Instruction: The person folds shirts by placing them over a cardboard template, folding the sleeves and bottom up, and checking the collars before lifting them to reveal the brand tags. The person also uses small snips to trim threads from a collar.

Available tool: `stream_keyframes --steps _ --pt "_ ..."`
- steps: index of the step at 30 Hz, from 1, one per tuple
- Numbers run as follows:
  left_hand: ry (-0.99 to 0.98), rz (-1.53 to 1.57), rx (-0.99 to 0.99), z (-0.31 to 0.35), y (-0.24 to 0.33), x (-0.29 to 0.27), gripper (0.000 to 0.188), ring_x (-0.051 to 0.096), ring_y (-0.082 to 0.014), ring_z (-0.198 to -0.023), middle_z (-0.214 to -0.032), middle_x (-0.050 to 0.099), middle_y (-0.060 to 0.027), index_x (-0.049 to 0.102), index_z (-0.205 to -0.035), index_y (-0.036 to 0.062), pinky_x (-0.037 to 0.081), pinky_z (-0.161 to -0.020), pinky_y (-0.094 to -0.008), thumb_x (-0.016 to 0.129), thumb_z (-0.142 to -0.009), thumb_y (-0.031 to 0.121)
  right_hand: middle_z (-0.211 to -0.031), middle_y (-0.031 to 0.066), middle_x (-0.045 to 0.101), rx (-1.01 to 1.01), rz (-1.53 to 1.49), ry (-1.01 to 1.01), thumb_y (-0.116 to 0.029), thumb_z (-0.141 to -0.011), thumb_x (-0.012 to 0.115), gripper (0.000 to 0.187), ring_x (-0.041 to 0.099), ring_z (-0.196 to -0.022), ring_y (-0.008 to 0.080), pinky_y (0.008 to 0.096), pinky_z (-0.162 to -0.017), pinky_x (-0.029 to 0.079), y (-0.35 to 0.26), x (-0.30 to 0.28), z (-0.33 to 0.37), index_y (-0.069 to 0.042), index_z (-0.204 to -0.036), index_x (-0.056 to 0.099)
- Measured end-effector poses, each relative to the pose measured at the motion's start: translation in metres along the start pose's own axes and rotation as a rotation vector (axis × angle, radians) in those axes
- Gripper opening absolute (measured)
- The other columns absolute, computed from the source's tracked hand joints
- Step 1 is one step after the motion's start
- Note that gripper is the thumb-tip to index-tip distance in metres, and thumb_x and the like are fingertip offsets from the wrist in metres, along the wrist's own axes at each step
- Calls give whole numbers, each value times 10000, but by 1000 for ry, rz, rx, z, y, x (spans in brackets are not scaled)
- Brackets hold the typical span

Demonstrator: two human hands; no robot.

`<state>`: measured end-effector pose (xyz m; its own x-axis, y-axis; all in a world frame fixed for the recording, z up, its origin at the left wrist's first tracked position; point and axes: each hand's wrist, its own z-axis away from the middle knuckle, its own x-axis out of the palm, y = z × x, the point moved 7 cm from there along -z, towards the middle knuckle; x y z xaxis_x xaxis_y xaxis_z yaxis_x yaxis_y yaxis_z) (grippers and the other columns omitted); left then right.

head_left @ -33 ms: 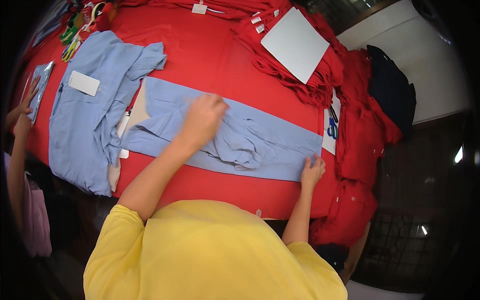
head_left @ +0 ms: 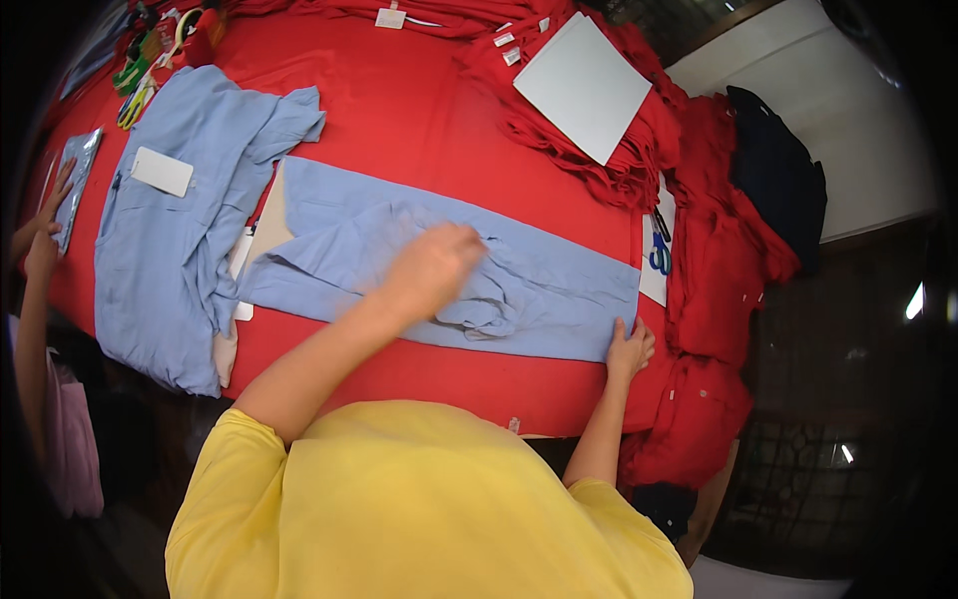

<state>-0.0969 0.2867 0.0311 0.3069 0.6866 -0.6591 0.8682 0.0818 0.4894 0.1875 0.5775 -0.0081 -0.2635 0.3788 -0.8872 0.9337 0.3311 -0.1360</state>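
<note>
A light-blue garment (head_left: 559,290), folded into a long strip, lies across the red-covered table in front of me. Its middle is bunched and wrinkled, and beige card (head_left: 271,220) shows at its left end. Over the bunched middle is my left hand (head_left: 431,272), smeared by motion with its fingers bent; whether it grips cloth I cannot make out. My right hand (head_left: 629,351) rests at the garment's near right corner, thumb and fingers apart along the edge.
Left of the strip lies another light-blue garment (head_left: 165,270) with a white tag (head_left: 162,172). A co-worker's hands (head_left: 48,225) touch a packaged blue item (head_left: 75,185). Red garments (head_left: 589,160) pile up at the back right under white sheets (head_left: 584,88). Blue-handled scissors (head_left: 660,250) lie at right.
My left hand has moved right across the garment. My right hand has shifted slightly outward at the corner, with its fingers a little more off the cloth.
</note>
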Motion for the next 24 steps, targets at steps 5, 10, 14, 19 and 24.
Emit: stream_keyframes --steps 5,10,14,19,24 --pt "-185 -129 136 19 35 68 547 374 -312 -1337 -1423 447 -137 528 -1332 102 240 -1127 -502 601 -861 369 -1211 175 536 96 -49 -213 -535 -795 669 606 467 -1160 365 506 -986 350 25 13 -4 -60 -1161 585" --pt "-249 -175 113 20 32 74 632 300 -323 -1382 -1474 384 -131 476 -1383 131 182 -1147 -518 540 -871 497 -979 163 627 24 -245 -261 -401 -760 751 496 581 -898 321 401 -838 450 34 29 -17 -14 -1026 592" --pt "-230 -129 122 19 35 72 593 295 -329 -1384 -1466 395 -132 530 -1335 105 190 -1147 -519 549 -873 476 -789 89 623 64 -601 -393 -138 -746 761 314 559 -696 158 307 -691 467 34 26 -35 32 -919 561" --pt "-10 -43 76 14 40 33 406 437 -298 -1247 -1309 534 -102 651 -1138 45 333 -1030 -465 641 -819 296 -840 114 623 -318 -590 -228 -51 -745 736 301 589 -762 204 321 -736 478 -110 -82 -10 0 -974 546" --pt "14 -171 -147 24 11 9 281 524 -260 -1062 -1156 610 -55 681 -1044 49 392 -894 -400 647 -788 160 -1020 171 595 -745 -686 -584 -136 -808 701 336 575 -754 315 372 -713 479 -226 -74 109 -14 -1085 554"
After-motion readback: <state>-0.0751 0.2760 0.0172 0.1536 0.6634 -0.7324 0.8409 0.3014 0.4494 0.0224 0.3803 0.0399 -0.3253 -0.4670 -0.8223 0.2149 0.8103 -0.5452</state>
